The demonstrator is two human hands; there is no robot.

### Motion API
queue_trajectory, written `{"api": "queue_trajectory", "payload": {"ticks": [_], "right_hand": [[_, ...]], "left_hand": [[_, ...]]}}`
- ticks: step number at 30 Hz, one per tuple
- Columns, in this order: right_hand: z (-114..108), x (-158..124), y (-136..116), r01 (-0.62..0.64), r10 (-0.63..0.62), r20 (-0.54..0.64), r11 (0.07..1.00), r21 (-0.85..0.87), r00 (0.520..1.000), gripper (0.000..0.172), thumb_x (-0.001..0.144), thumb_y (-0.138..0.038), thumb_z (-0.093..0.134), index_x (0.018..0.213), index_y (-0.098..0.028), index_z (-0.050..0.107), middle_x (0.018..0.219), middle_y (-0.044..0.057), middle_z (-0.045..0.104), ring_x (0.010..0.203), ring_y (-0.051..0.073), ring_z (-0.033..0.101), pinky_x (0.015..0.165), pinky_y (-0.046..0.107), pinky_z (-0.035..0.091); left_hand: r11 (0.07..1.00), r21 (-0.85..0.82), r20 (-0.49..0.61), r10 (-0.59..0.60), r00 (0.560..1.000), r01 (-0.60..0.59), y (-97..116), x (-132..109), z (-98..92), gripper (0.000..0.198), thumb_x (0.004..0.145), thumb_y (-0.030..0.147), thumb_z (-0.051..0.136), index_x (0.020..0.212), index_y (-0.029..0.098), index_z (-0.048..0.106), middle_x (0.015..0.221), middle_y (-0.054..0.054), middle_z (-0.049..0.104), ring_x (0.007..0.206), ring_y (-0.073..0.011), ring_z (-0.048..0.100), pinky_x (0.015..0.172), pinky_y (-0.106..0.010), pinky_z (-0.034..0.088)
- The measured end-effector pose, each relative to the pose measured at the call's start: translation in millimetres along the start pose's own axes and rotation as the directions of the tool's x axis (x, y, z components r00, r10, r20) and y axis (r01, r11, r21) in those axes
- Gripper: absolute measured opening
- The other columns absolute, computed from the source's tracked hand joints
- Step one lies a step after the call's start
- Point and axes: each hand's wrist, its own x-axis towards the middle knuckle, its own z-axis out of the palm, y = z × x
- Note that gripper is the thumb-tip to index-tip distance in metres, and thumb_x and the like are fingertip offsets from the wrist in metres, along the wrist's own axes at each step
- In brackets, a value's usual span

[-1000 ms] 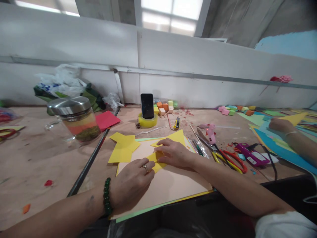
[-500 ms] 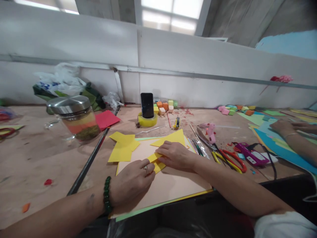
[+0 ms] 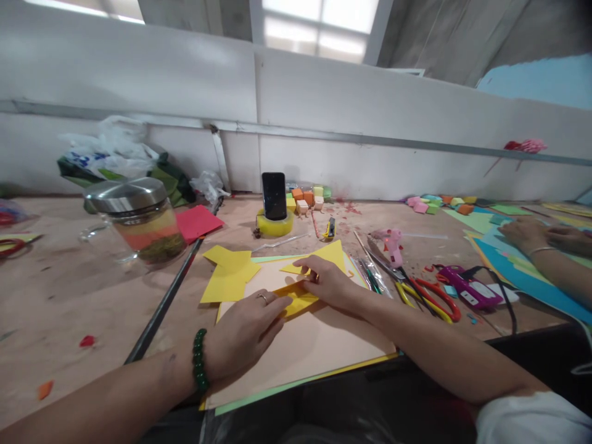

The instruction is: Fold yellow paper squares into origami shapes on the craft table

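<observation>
A folded piece of yellow paper (image 3: 298, 301) lies between my hands on a stack of pale peach sheets (image 3: 333, 345). My left hand (image 3: 252, 327), with a ring and a green bead bracelet, grips its left end between thumb and fingers. My right hand (image 3: 328, 280) pinches its upper right edge, where a fold stands up. Cut yellow pieces (image 3: 229, 274) rest at the stack's upper left corner. Another yellow piece (image 3: 333, 251) lies just behind my right hand, partly covered by it.
At left stand a glass tea mug (image 3: 143, 228) and red paper (image 3: 200, 222). A phone (image 3: 274, 196) leans in a yellow tape roll (image 3: 275, 223). Rightward lie a utility knife (image 3: 329, 229), pink glue gun (image 3: 394, 246), pliers (image 3: 432, 299) and purple tool (image 3: 469, 288). Another person's hand (image 3: 518, 234) works far right.
My right fingers have lifted and curled at the paper's upper edge, so its fold now stands open. My left hand has shifted slightly left, with its thumb extended along the paper.
</observation>
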Motion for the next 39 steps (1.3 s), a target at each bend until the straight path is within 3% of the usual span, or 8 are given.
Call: {"api": "queue_trajectory", "payload": {"ticks": [4, 8, 13, 20, 25, 30, 33, 39], "right_hand": [[-10, -5, -11, -0.013, 0.008, -0.081, 0.998, -0.054, 0.997, 0.008, 0.084, -0.027, 0.059, 0.086, -0.019, 0.057, 0.070, -0.004, 0.055, 0.056, 0.009, 0.045, 0.054, 0.021, 0.038], [-20, -9, -20, 0.030, -0.028, 0.040, 0.998, -0.049, 0.999, 0.025, 0.085, -0.039, 0.060, 0.073, -0.018, 0.054, 0.065, -0.003, 0.056, 0.059, 0.010, 0.048, 0.055, 0.021, 0.035], [-11, -5, -14, -0.007, 0.010, 0.032, 0.996, -0.092, 0.999, 0.016, 0.074, -0.027, 0.072, 0.082, -0.019, 0.060, 0.076, -0.002, 0.061, 0.067, 0.012, 0.052, 0.061, 0.023, 0.039], [-3, -3, -6, -0.108, 0.114, 0.097, 0.992, -0.067, 0.989, 0.023, 0.078, -0.016, 0.064, 0.101, -0.021, 0.060, 0.067, -0.006, 0.055, 0.059, 0.010, 0.051, 0.058, 0.022, 0.039], [-9, -6, -10, 0.210, -0.191, 0.093, 0.935, -0.287, 0.977, 0.017, 0.083, -0.015, 0.062, 0.099, -0.022, 0.065, 0.095, 0.004, 0.059, 0.078, 0.014, 0.056, 0.069, 0.026, 0.044], [-13, -7, -19, 0.619, -0.501, 0.373, 0.702, -0.353, 0.781, 0.020, 0.094, -0.018, 0.048, 0.096, -0.019, 0.068, 0.092, 0.008, 0.065, 0.086, 0.020, 0.052, 0.074, 0.030, 0.045], [-16, -8, -23, 0.648, -0.492, 0.442, 0.679, -0.345, 0.750, 0.020, 0.093, -0.014, 0.048, 0.099, -0.016, 0.067, 0.093, 0.011, 0.067, 0.089, 0.021, 0.051, 0.077, 0.032, 0.045], [-26, -10, -17, 0.566, -0.433, 0.425, 0.781, -0.264, 0.795, 0.020, 0.089, -0.012, 0.052, 0.082, -0.019, 0.068, 0.087, 0.008, 0.068, 0.083, 0.019, 0.052, 0.073, 0.028, 0.042]], "left_hand": [[0.997, -0.034, -0.038, -0.065, 0.997, 0.064, -8, 1, 2.9, 0.021, 0.092, 0.017, 0.044, 0.094, 0.018, 0.065, 0.080, -0.006, 0.067, 0.076, -0.0191, 0.060, 0.067, -0.030, 0.051], [0.985, -0.110, -0.043, -0.136, 0.990, 0.130, -15, 2, 6.5, 0.027, 0.093, 0.019, 0.042, 0.113, 0.018, 0.061, 0.096, -0.007, 0.072, 0.084, -0.0190, 0.065, 0.075, -0.032, 0.054], [0.973, -0.161, -0.025, -0.173, 0.985, 0.167, -20, 6, 6.4, 0.032, 0.091, 0.015, 0.043, 0.117, 0.020, 0.061, 0.103, -0.006, 0.071, 0.089, -0.0181, 0.066, 0.079, -0.031, 0.053], [0.991, 0.039, -0.024, -0.130, 0.991, 0.131, -21, 7, 6.8, 0.031, 0.094, 0.020, 0.042, 0.117, 0.023, 0.063, 0.103, -0.008, 0.060, 0.073, -0.0154, 0.059, 0.068, -0.029, 0.053], [0.982, 0.176, 0.023, -0.071, 0.997, 0.066, -13, 9, -1.2, 0.026, 0.092, 0.018, 0.044, 0.096, 0.020, 0.070, 0.116, -0.015, 0.056, 0.095, -0.0259, 0.057, 0.082, -0.044, 0.051], [0.965, 0.262, 0.034, -0.021, 0.999, 0.011, -9, 7, -2.1, 0.025, 0.092, 0.018, 0.046, 0.099, 0.018, 0.069, 0.117, -0.017, 0.059, 0.099, -0.0300, 0.055, 0.084, -0.050, 0.050], [0.945, 0.326, -0.015, 0.007, 1.000, -0.002, -7, 4, -1.7, 0.025, 0.093, 0.019, 0.044, 0.094, 0.019, 0.069, 0.134, -0.017, 0.052, 0.120, -0.0330, 0.047, 0.095, -0.056, 0.044], [0.941, 0.338, 0.070, -0.010, 0.998, -0.014, -8, 2, -10.8, 0.022, 0.091, 0.016, 0.049, 0.081, 0.013, 0.068, 0.140, -0.020, 0.050, 0.133, -0.0356, 0.039, 0.104, -0.058, 0.038]]}}
